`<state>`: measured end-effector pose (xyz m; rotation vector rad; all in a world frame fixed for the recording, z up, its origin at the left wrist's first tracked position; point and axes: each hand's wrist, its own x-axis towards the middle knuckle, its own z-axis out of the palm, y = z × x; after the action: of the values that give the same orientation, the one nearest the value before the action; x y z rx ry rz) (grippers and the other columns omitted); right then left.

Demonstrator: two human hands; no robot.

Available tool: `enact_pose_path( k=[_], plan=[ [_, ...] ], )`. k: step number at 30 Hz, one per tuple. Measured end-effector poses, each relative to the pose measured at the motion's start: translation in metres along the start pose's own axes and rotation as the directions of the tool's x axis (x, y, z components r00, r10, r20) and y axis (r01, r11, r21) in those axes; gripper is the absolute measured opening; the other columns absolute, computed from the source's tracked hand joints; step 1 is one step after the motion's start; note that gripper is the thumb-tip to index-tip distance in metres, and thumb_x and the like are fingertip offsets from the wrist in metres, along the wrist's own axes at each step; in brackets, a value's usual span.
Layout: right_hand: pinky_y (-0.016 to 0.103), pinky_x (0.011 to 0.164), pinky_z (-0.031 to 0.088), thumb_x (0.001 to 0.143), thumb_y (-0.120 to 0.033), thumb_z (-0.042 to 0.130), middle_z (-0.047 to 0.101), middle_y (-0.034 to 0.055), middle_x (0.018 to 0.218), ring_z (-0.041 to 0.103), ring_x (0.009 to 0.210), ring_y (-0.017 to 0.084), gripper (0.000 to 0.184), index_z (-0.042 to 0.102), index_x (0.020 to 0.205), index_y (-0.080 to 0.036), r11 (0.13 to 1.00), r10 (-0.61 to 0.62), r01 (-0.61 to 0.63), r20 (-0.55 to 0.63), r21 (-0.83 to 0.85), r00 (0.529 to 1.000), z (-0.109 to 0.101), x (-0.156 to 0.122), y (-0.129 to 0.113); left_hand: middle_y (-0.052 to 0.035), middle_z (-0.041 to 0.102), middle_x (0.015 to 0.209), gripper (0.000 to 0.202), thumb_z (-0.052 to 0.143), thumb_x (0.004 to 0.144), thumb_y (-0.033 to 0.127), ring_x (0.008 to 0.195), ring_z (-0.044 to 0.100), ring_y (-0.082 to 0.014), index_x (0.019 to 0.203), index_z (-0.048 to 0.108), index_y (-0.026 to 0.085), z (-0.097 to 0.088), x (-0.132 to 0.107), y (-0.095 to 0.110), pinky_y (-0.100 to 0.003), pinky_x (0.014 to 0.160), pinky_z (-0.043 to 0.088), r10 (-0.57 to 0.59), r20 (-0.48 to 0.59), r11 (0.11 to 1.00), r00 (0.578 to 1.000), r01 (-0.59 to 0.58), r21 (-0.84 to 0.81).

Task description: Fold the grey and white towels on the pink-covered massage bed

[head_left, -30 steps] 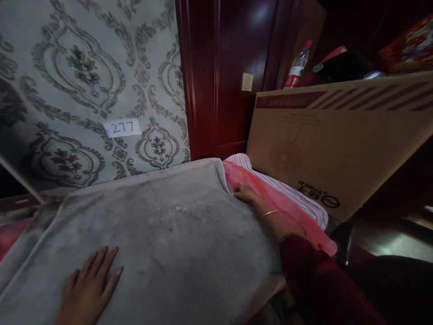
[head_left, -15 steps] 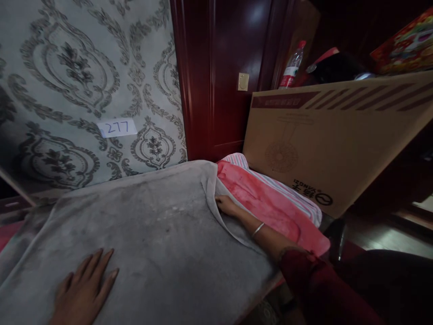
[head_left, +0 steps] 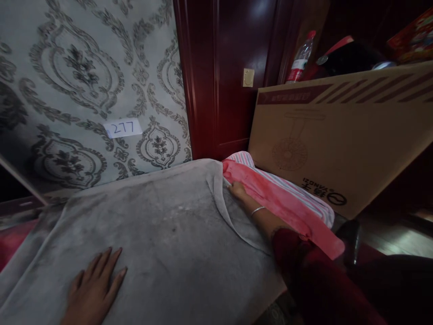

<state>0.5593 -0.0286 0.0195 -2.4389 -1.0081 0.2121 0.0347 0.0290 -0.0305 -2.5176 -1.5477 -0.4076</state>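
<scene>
A grey plush blanket (head_left: 162, 234) lies spread before me, its right side turned back in a loose fold. My left hand (head_left: 96, 286) rests flat on it at the lower left, fingers spread. At the right border, my right hand (head_left: 238, 192) is closed with its fingers curled at the blanket's edge, a bracelet on the wrist. The fingertips are partly hidden. Beside that hand a red-pink cloth (head_left: 287, 205) sticks out from under the grey one. A striped cloth (head_left: 304, 194) shows along its far side.
A large cardboard box (head_left: 304, 135) stands at the right, with a plastic bottle (head_left: 301, 58) and other items behind its top edge. Behind the blanket are patterned wallpaper (head_left: 81, 67) with a paper label reading 277 (head_left: 123, 128) and a dark red door panel (head_left: 233, 90).
My right hand has shifted from the folded flap toward the red-pink cloth, to the blanket's outer edge. My left hand stays flat on the blanket. The view has turned slightly left.
</scene>
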Motion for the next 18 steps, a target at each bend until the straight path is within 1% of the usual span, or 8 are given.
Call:
enact_pose_path(
  k=[2, 4, 6, 8, 11, 14, 16, 18],
  plan=[
    [0.027, 0.088, 0.046, 0.101, -0.033, 0.046, 0.069, 0.0175, 0.123, 0.065, 0.112, 0.025, 0.038, 0.066, 0.126, -0.013, 1.0, -0.013, 0.013, -0.044, -0.02, 0.999, 0.005, 0.002, 0.001, -0.0133, 0.05, 0.152, 0.079, 0.022, 0.086, 0.056, 0.143, 0.041, -0.0336, 0.144, 0.055, 0.014, 0.0, -0.001, -0.001, -0.056, 0.116, 0.029, 0.005, -0.01, 1.0, 1.0, -0.005, -0.002],
    [0.03, 0.091, 0.045, 0.101, -0.028, 0.042, 0.068, 0.0198, 0.124, 0.064, 0.116, 0.027, 0.039, 0.065, 0.128, -0.011, 0.999, -0.013, 0.01, -0.065, -0.041, 0.998, 0.01, 0.004, 0.005, -0.0125, 0.05, 0.152, 0.079, 0.021, 0.086, 0.057, 0.143, 0.041, -0.0332, 0.143, 0.056, 0.014, -0.001, -0.001, 0.0, -0.056, 0.117, 0.029, 0.008, -0.012, 1.0, 1.0, -0.008, -0.001],
    [0.03, 0.091, 0.045, 0.099, -0.026, 0.045, 0.07, 0.0197, 0.121, 0.063, 0.115, 0.027, 0.037, 0.066, 0.125, -0.011, 0.998, -0.015, 0.012, -0.059, -0.054, 0.998, 0.015, 0.005, 0.01, -0.0122, 0.05, 0.152, 0.08, 0.018, 0.087, 0.057, 0.143, 0.041, -0.0328, 0.142, 0.056, 0.014, -0.003, -0.001, 0.001, -0.056, 0.116, 0.029, 0.007, -0.003, 1.0, 1.0, -0.007, 0.0],
    [0.029, 0.091, 0.044, 0.097, -0.026, 0.05, 0.071, 0.0177, 0.119, 0.063, 0.115, 0.026, 0.035, 0.067, 0.124, -0.013, 0.998, -0.033, 0.03, -0.047, -0.056, 0.998, 0.016, 0.007, 0.014, -0.0124, 0.049, 0.153, 0.081, 0.016, 0.088, 0.057, 0.144, 0.04, -0.0328, 0.143, 0.056, 0.014, -0.004, -0.002, 0.002, -0.056, 0.116, 0.029, -0.001, 0.006, 1.0, 1.0, 0.001, 0.0],
    [0.025, 0.087, 0.044, 0.095, -0.027, 0.054, 0.071, 0.0142, 0.119, 0.064, 0.112, 0.023, 0.032, 0.068, 0.121, -0.014, 0.996, -0.072, 0.071, -0.022, -0.047, 0.997, 0.011, 0.007, 0.019, -0.0136, 0.047, 0.154, 0.081, 0.015, 0.088, 0.056, 0.146, 0.037, -0.0336, 0.145, 0.053, 0.013, -0.005, -0.002, 0.004, -0.057, 0.116, 0.028, -0.007, 0.015, 1.0, 1.0, 0.007, -0.007],
    [0.022, 0.081, 0.045, 0.095, -0.026, 0.055, 0.072, 0.0098, 0.119, 0.066, 0.104, 0.019, 0.028, 0.069, 0.117, -0.016, 0.994, -0.099, 0.099, 0.011, -0.045, 0.995, 0.0, -0.003, 0.028, -0.015, 0.046, 0.155, 0.078, 0.017, 0.089, 0.055, 0.147, 0.034, -0.0343, 0.147, 0.05, 0.013, -0.005, -0.002, 0.005, -0.058, 0.117, 0.027, -0.007, 0.015, 1.0, 1.0, 0.007, -0.024],
    [0.021, 0.078, 0.045, 0.094, -0.027, 0.057, 0.072, 0.0102, 0.12, 0.066, 0.101, 0.019, 0.029, 0.068, 0.117, -0.014, 0.994, -0.092, 0.093, 0.023, -0.062, 0.995, -0.005, -0.016, 0.036, -0.0144, 0.046, 0.155, 0.076, 0.02, 0.09, 0.053, 0.147, 0.033, -0.0336, 0.148, 0.049, 0.014, -0.004, -0.002, 0.005, -0.058, 0.117, 0.026, -0.003, 0.015, 0.999, 1.0, 0.004, -0.039],
    [0.022, 0.077, 0.045, 0.094, -0.028, 0.058, 0.071, 0.0124, 0.119, 0.067, 0.1, 0.02, 0.029, 0.068, 0.117, -0.012, 0.993, -0.075, 0.078, 0.032, -0.093, 0.997, -0.009, -0.033, 0.046, -0.0139, 0.046, 0.154, 0.074, 0.022, 0.089, 0.052, 0.147, 0.033, -0.0333, 0.148, 0.048, 0.015, -0.004, -0.001, 0.005, -0.058, 0.118, 0.025, -0.002, 0.02, 0.999, 1.0, 0.003, -0.047]
  ],
)
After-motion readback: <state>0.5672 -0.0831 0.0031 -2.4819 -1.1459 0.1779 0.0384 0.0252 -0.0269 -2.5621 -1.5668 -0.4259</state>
